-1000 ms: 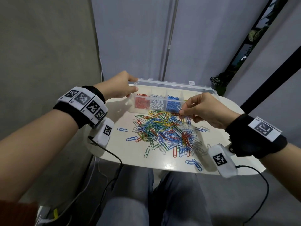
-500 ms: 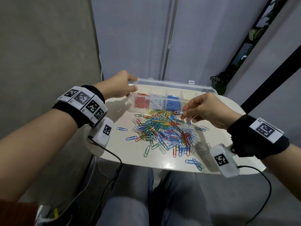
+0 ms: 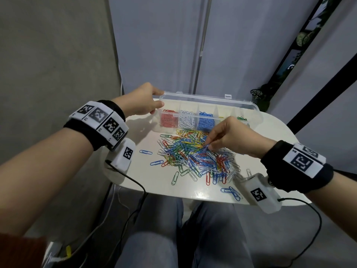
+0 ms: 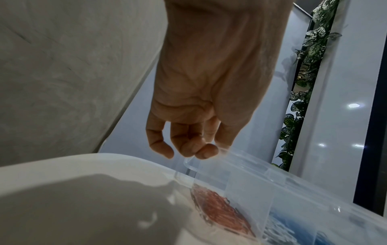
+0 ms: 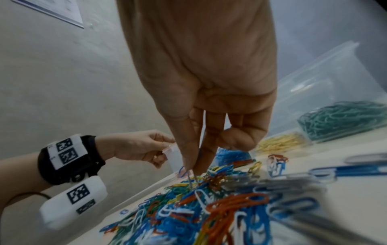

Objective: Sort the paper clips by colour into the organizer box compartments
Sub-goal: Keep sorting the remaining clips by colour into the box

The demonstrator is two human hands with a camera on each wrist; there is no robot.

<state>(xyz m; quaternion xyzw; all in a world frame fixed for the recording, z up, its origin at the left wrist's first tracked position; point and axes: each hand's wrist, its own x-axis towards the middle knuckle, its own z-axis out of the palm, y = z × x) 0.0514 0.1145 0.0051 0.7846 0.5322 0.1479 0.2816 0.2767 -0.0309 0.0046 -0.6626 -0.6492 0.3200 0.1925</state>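
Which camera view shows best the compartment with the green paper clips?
The right wrist view: the green paper clips fill their compartment near the camera, unobstructed. In the head view only a few green clips show behind the right hand. The left wrist view does not show them.

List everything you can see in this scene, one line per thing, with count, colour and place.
table: one, white, under everything
organizer box: one, clear, table's far edge
sorted clips: five heaps, red, white, blue, yellow, green, left to right in box
loose clips: many, mixed colours, table centre
plant: one, green, far right
wristbands: two, black, marker-tagged
left hand: holds organizer box's left end
right hand: pinches clip, seemingly blue, atop pile
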